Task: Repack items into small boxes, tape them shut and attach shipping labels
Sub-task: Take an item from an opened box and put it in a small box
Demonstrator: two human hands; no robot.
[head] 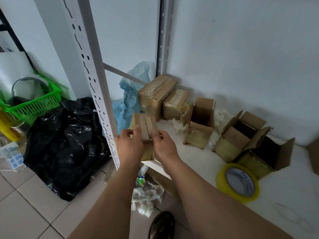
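Both hands hold a small cardboard box [145, 128] above the white table's [284, 195] edge: left hand [128, 145] and right hand [164, 144] curl their fingers round its flaps. Near right lies a yellow tape roll [239, 182], print unreadable. Beyond stand three open boxes [201, 125], contents hidden, then two taped boxes [156, 94].

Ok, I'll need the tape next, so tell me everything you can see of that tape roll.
The tape roll is a wide ring of yellowish, clear-looking packing tape wound on a pale core with blue print inside. It lies on the white tabletop, near its front edge, its open centre tilted toward the camera. It sits just in front of the nearest open cardboard box, close to it or touching; I cannot tell which. Neither hand touches it. No loose tape end is visible.
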